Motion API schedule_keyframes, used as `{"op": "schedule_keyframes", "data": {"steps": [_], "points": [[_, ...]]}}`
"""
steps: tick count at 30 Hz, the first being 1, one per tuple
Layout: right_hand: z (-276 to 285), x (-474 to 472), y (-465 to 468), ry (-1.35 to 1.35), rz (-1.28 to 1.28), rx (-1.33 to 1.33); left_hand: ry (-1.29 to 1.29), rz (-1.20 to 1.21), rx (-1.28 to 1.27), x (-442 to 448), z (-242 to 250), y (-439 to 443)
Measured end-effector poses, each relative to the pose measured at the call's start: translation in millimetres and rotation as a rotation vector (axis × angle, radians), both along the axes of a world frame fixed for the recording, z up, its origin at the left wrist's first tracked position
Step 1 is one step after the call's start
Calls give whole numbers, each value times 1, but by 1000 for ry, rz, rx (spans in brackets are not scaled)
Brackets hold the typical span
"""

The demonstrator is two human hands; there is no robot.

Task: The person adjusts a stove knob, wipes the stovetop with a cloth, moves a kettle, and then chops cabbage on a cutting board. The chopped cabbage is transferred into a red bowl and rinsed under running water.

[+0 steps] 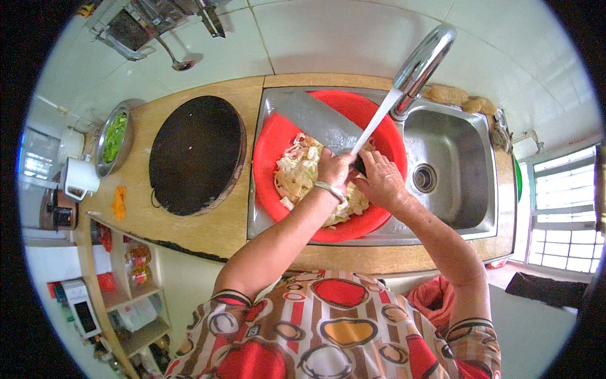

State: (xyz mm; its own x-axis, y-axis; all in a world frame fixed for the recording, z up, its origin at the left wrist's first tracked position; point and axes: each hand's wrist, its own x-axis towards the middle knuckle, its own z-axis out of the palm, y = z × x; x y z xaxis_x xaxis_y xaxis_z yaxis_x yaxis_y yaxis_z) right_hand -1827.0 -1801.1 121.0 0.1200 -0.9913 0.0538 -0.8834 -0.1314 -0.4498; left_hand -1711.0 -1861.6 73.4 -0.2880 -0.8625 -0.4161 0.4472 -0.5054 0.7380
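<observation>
Over a red plastic basin (267, 189) set on the left sink bowl, both hands are at a wide-bladed cleaver (317, 121). My left hand (334, 168), with a bracelet at the wrist, grips it where blade and handle meet. My right hand (381, 177) lies around the dark handle, which is partly hidden. The blade points up and left. Water streams from the chrome faucet (426, 57) onto the left hand and the cleaver. Below the hands, the basin holds pale shredded vegetable (298, 170), probably cabbage.
An empty steel sink bowl (454, 199) with a drain lies on the right. A round dark chopping board (196, 154) rests on the left counter, beyond it a metal bowl (128, 142) of green leaves, a white pitcher (80, 177) and an orange cloth (119, 201). A ladle (182, 65) hangs on the wall.
</observation>
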Motion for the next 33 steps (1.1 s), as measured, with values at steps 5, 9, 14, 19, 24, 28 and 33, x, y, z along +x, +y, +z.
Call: {"op": "schedule_keyframes", "data": {"steps": [5,9,14,19,24,28,33], "points": [[0,-10,10,-178,-38,112,-161,-236,37,12,-11,12],[-18,-35,20,-806,-232,544,-350,-339,-429,48,-19,37],[-12,-27,34,-1279,-439,708,-619,-449,-473,107,-11,35],[-19,-33,56,-1369,-462,731,-666,-363,-332,140,11,37],[-11,-61,85,-1329,-477,759,-646,-235,-456,159,0,39],[-6,-66,95,-1348,-479,808,-611,-176,-488,159,-7,41],[-12,-51,77,-1280,-404,846,-748,-172,-654,159,-14,33]]}}
